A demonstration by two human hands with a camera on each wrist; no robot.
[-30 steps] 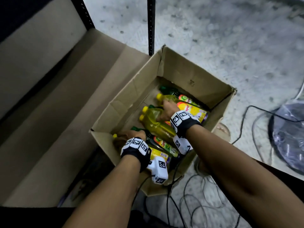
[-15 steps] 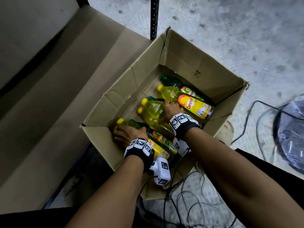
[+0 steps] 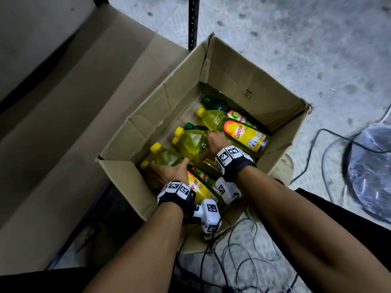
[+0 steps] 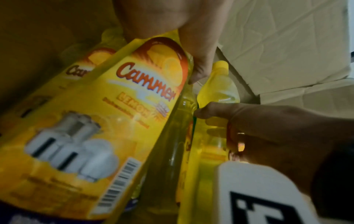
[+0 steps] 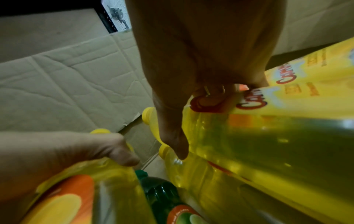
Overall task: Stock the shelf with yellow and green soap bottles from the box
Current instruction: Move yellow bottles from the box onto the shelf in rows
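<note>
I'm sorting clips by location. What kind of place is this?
Probably a stockroom or shop back room: bare speckled concrete floor, metal shelving upright, and an open cardboard box of soap bottles.

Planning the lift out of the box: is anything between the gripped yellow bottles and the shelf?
Nothing visible. The left hand and right hand each grip yellow bottles; the box is open-topped, the shelf beside it.

Head view looking steeply down into the open box (image 3: 249,81) on the floor, both wrist views close inside it, all sharing the yellow bottles (image 3: 190,142).
</note>
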